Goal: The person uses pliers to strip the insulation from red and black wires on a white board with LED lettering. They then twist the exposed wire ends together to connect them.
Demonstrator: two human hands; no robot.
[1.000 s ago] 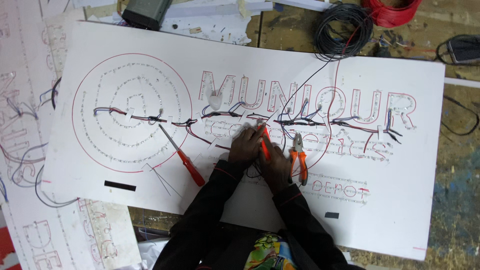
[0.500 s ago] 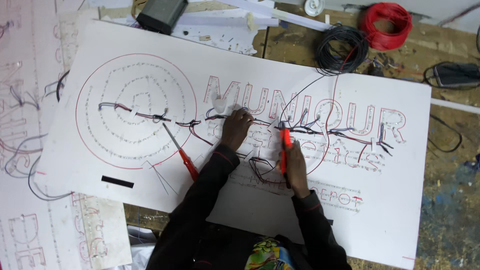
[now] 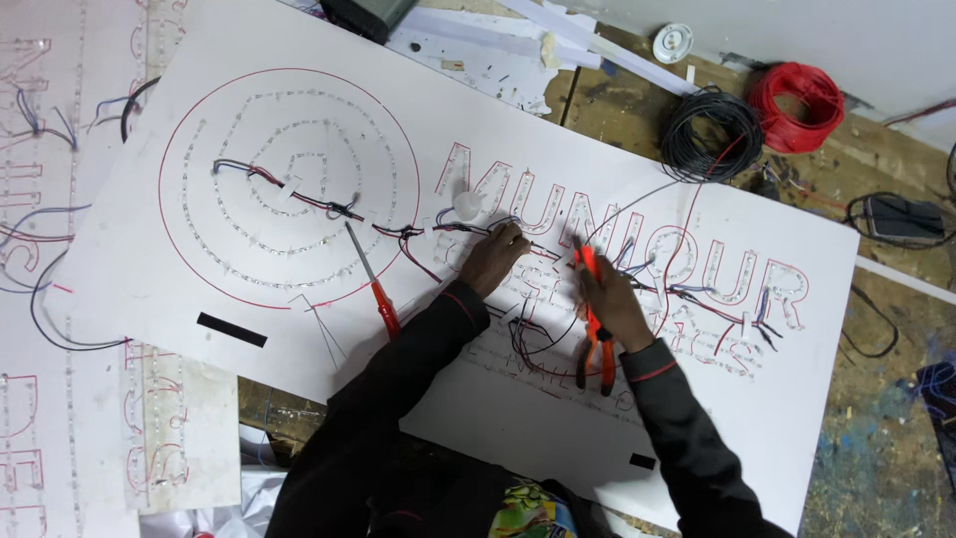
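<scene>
Closest in, the right hand [image 3: 614, 302] is closed around a pair of orange-and-black-handled pliers [image 3: 596, 334], handles hanging back toward the body and the nose pointing away at the wiring, so it looks gripped ready to nip or twist. Just to its left, a little further out, the left hand [image 3: 495, 258] has its fingers curled down, pinching the thin red and black wires [image 3: 428, 234] that run along the big white sign board studded with rows of small lights [image 3: 299, 329]. Can't tell exactly how tight that pinch is, but it's definitely not spread flat. The two hands are apart, with a bit of lettering between them.

Left of the left hand, a red-handled screwdriver [image 3: 372, 281] lies loose on the board, parked within easy reach I'd guess. Far beyond the right hand, off the board's top edge, sit a coil of black wire [image 3: 711, 134] and a coil of red wire [image 3: 796, 107].
</scene>
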